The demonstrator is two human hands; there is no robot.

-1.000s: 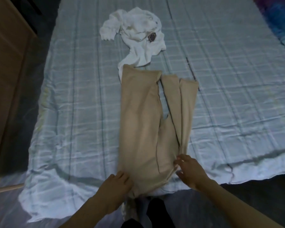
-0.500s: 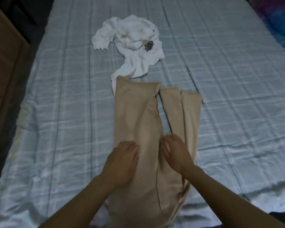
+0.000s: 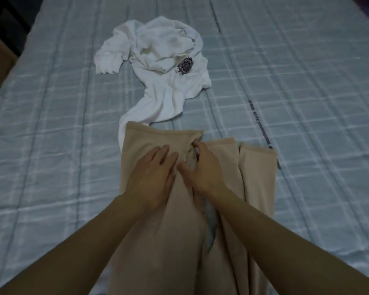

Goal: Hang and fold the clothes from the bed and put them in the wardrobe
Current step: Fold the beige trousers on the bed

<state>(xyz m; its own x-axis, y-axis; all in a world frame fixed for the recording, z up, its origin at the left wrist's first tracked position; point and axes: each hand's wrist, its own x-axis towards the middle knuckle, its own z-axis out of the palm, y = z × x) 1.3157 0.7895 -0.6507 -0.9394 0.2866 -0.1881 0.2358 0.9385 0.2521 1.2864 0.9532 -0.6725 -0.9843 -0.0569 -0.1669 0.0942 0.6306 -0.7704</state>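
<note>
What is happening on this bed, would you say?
A person is arranging a beige garment spread lengthwise on the bed. The left hand presses flat on it near its far edge, while the right hand curls its fingers into a fold beside it. A crumpled white garment lies beyond, not yet folded.

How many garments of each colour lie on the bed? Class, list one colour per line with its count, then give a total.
beige garment: 1
white garment: 1
Total: 2
</note>
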